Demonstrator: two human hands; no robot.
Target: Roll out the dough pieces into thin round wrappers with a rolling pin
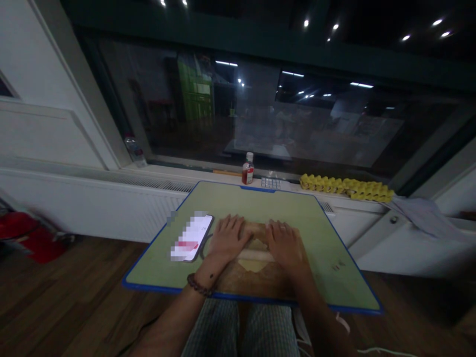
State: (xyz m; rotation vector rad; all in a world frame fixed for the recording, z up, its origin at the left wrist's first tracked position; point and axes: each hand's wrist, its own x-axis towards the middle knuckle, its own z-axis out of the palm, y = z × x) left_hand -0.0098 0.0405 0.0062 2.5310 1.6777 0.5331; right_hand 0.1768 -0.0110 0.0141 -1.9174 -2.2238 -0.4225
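Note:
A pale rolling pin (255,255) lies crosswise over a thin sheet of yellowish dough (253,267) on a brown wooden board (253,286). My left hand (227,239) rests flat over the pin's left end, fingers stretched forward and thumb pointing inward. On the other end lies my right hand (284,243), palm down with its fingers extended. Both palms hide the ends of the pin, and neither hand's fingers wrap round it. Some of the dough shows on the near and far sides of the pin.
The board sits on a green, blue-edged table (334,277). A lit phone (191,238) lies left of my left hand. Along the window ledge stand a red-labelled bottle (247,170), a clear plastic bottle (134,149) and yellow egg cartons (345,187). A fire extinguisher (33,238) is at far left.

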